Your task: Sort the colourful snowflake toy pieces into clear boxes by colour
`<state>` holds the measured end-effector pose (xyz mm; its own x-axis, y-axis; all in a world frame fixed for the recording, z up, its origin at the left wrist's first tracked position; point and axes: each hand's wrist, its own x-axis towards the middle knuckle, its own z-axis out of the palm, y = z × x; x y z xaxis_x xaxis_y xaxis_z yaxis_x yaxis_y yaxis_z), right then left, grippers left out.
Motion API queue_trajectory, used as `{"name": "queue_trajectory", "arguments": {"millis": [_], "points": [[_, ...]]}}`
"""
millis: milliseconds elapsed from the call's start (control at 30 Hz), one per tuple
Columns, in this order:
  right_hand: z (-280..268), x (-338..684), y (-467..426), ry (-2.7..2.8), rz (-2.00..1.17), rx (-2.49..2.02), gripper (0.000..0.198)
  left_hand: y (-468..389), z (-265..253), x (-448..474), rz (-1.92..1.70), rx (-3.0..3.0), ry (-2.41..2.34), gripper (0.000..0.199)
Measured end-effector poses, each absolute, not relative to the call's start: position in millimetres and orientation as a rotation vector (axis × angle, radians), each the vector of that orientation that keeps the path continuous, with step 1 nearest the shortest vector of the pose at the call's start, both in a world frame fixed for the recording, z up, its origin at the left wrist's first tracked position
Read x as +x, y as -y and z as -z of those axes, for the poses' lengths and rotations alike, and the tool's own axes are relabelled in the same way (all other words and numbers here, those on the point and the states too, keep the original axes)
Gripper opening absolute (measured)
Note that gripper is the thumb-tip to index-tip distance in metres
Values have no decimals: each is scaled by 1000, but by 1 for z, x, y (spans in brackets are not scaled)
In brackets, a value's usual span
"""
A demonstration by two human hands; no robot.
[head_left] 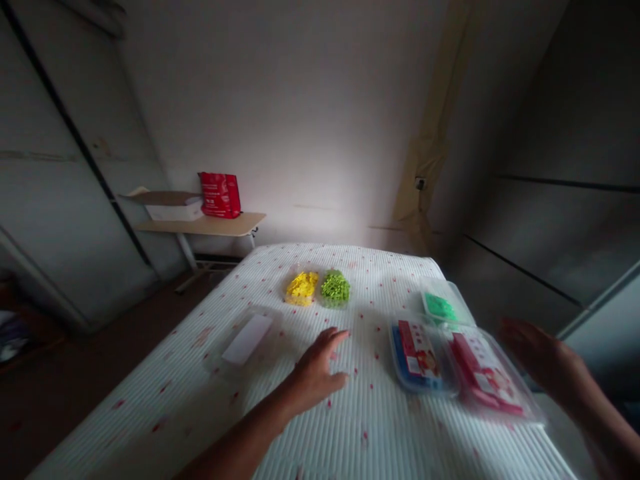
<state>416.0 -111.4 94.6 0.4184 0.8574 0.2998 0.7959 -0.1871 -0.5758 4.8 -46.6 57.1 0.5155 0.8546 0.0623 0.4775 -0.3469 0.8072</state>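
My left hand (pixel 323 370) hovers over the middle of the table with thumb and fingers apart, holding nothing. At the right edge, my right hand (pixel 537 350) is blurred beside a clear plastic container with pink contents (pixel 493 373); its fingers are too smeared to read. Touching that container on its left is another clear one with blue contents (pixel 420 353); both carry printed labels. Behind them sits a clear container with green contents (pixel 443 303). Farther back stand a clear tub of yellow pieces (pixel 301 287) and a tub of light green pieces (pixel 335 287), side by side.
A clear plastic container or lid with a white strip (pixel 249 339) lies on the left of the cloth-covered table (pixel 370 440). Beyond, a small side table (pixel 210 225) carries a red bag (pixel 221 195) and a white box (pixel 175 208). A wall stands behind.
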Motion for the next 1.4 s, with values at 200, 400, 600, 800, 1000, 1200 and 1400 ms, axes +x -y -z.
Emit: {"name": "queue_trajectory", "arguments": {"millis": [200,400,600,800,1000,1200,1400], "points": [[-118,283,109,1713,-188,-1827,31,19,-65,-86,-585,2218,-1874,54],[-107,159,84,2183,-165,-1788,42,27,-52,-115,-248,2136,-2164,75],[-84,115,30,2101,40,-2047,55,27,-48,-117,-198,1982,-2279,79],[-56,113,-2,2007,211,-2074,47,27,-51,-124,-221,1952,-2266,75],[-58,116,7,2050,232,-2034,36,23,-50,-129,-352,1923,-2287,64],[-64,114,41,2211,299,-1954,32,24,-54,-131,-440,1917,-2279,58],[-63,103,91,2390,222,-1778,31,25,-56,-132,-498,2007,-2302,60]]}}
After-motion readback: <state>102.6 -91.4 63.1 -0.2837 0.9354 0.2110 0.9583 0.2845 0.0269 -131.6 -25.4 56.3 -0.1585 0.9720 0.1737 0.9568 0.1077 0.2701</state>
